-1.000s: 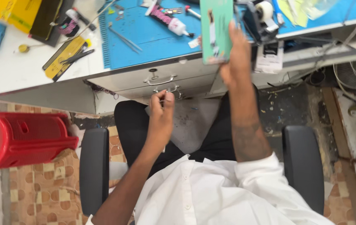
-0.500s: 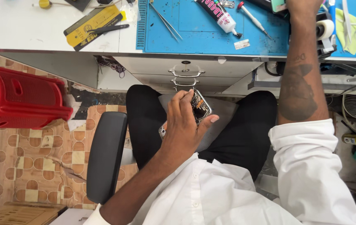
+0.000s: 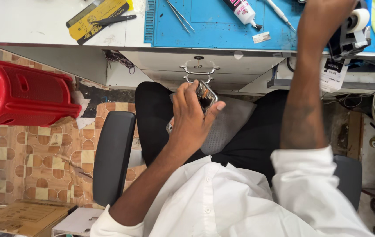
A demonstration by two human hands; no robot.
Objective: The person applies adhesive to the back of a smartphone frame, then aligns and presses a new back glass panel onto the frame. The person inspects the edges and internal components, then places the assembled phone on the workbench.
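At the center of the frame, the left hand (image 3: 191,116) is curling its fingers tight around an opened phone (image 3: 205,95) over the lap. The right arm is stretching to the upper right, toward the blue mat (image 3: 213,30); its hand is cut off, so its grip I cannot tell. A glue tube (image 3: 242,9) is lying on the mat.

Opened phone (image 3: 206,96) in left hand (image 3: 191,116)

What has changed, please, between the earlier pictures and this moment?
The left hand has dropped from drawer height to the lap and turned the opened phone it grips. The right hand, which held a green card a second ago, no longer shows it and reaches over the blue mat. The tweezers and glue tube lie unmoved.
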